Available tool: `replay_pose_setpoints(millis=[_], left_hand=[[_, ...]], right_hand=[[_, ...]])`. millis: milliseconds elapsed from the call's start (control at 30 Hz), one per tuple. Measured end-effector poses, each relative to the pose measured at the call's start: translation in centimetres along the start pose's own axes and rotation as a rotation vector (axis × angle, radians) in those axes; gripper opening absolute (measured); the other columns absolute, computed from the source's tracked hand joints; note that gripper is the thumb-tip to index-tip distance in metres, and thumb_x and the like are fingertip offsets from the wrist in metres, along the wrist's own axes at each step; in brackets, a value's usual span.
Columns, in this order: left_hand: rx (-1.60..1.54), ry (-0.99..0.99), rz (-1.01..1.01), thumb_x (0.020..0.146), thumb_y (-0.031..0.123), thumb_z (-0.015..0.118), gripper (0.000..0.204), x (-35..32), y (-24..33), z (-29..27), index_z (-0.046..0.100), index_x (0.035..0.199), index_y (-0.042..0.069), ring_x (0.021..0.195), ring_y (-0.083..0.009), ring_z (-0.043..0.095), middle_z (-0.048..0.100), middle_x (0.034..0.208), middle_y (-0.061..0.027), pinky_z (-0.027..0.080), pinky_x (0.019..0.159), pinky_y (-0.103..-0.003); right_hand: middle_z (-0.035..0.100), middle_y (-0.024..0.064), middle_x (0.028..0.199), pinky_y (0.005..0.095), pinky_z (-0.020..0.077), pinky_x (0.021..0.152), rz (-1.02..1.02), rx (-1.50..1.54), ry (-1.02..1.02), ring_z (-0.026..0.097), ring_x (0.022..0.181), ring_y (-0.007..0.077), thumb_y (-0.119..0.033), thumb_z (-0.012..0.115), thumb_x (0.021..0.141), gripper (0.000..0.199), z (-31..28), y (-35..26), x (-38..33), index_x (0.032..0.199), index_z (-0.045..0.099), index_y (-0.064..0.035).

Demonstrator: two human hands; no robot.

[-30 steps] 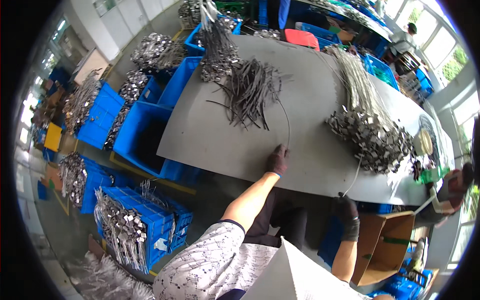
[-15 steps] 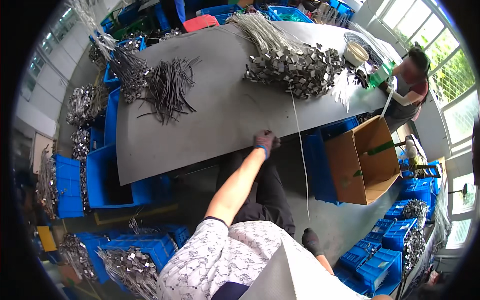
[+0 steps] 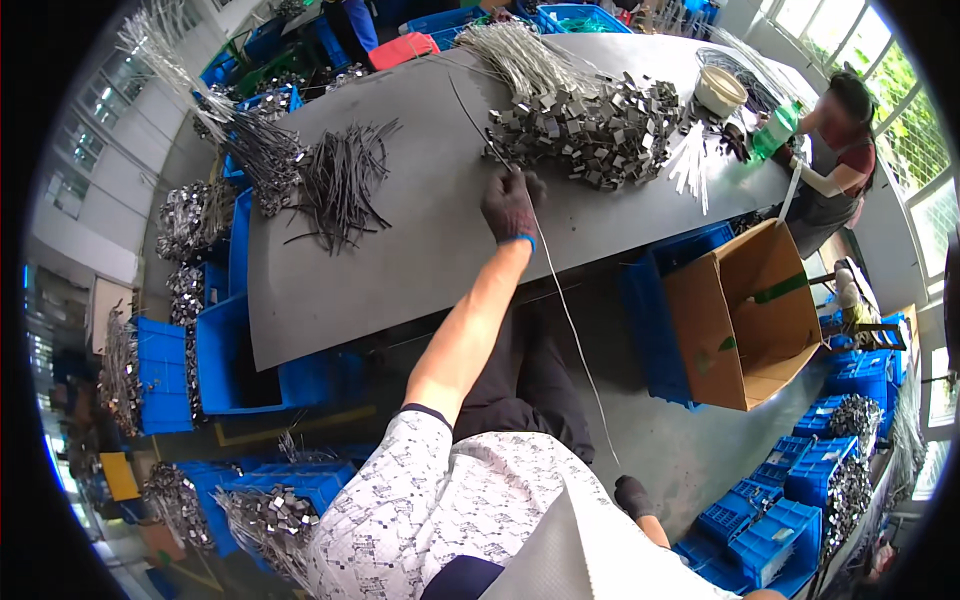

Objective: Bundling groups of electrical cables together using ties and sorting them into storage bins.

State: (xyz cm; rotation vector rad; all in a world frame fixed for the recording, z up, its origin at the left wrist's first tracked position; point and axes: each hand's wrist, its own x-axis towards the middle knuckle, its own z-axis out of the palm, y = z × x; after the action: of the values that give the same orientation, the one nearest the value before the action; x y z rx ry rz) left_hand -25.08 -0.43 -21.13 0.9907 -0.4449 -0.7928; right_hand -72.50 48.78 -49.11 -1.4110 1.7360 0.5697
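A long thin wire (image 3: 572, 325) runs from my left hand down over the table's front edge toward my right hand. My left hand (image 3: 512, 205), in a dark glove with a blue cuff, is over the grey table (image 3: 420, 250), fingers closed around the wire. Past those fingers a darker length of it curves up toward the far side. My right hand (image 3: 632, 497), also gloved, hangs low beside my leg; its fingers are closed at the wire's lower end. Just beyond my left hand lies a heap of small metal blocks (image 3: 590, 130) with pale wires (image 3: 520, 55) behind.
Dark strips (image 3: 345, 185) lie in a bundle on the table's left. A cardboard box (image 3: 740, 320) stands open at the right, near a person (image 3: 845, 135) by a green bottle (image 3: 775, 130). A blue crate (image 3: 235, 350) is under the left edge, and several crates line both sides.
My left hand has moved from the table's front edge inward to the heap and now holds the wire. My right hand has shifted slightly down and right. The view has shifted slightly.
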Motion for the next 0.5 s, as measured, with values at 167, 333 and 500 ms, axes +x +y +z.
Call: replay_pose_setpoints(millis=[167, 333, 500], left_hand=[[0.051, 0.054, 0.214, 0.098, 0.02, 0.062, 0.018, 3.2, 4.1, -2.1, 0.06, 0.091, 0.003, 0.06, -0.0166, 0.066, 0.068, 0.075, -0.0074, 0.056, 0.054, -0.029], [0.314, -0.187, -0.194, 0.091, 0.018, 0.068, 0.015, 3.9, 2.6, -7.8, 0.065, 0.089, 0.004, 0.058, -0.0132, 0.064, 0.068, 0.074, -0.007, 0.055, 0.054, -0.029], [0.489, -0.507, -0.431, 0.087, 0.027, 0.072, 0.024, 2.0, 0.0, -13.6, 0.068, 0.09, 0.004, 0.061, -0.0117, 0.063, 0.069, 0.075, -0.0052, 0.052, 0.055, -0.027]], right_hand=[[0.068, 0.0208, 0.114, 0.0447, 0.0516, 0.093, 0.015, -0.076, -0.022, 0.063, 0.111, 0.0381, -0.016, 0.056, 0.086, 0.029, -2.9, -2.4, 1.1, 0.11, 0.069, -0.0087], [0.067, 0.0202, 0.115, 0.0445, 0.0509, 0.095, -0.067, -0.057, 0.011, 0.062, 0.113, 0.0374, -0.018, 0.055, 0.087, 0.031, -2.5, -2.8, 1.5, 0.113, 0.068, -0.0095], [0.065, 0.0172, 0.123, 0.0432, 0.0485, 0.099, -0.035, -0.158, -0.086, 0.06, 0.119, 0.0349, -0.018, 0.055, 0.087, 0.035, -2.1, -1.1, 0.2, 0.12, 0.066, -0.0123]])
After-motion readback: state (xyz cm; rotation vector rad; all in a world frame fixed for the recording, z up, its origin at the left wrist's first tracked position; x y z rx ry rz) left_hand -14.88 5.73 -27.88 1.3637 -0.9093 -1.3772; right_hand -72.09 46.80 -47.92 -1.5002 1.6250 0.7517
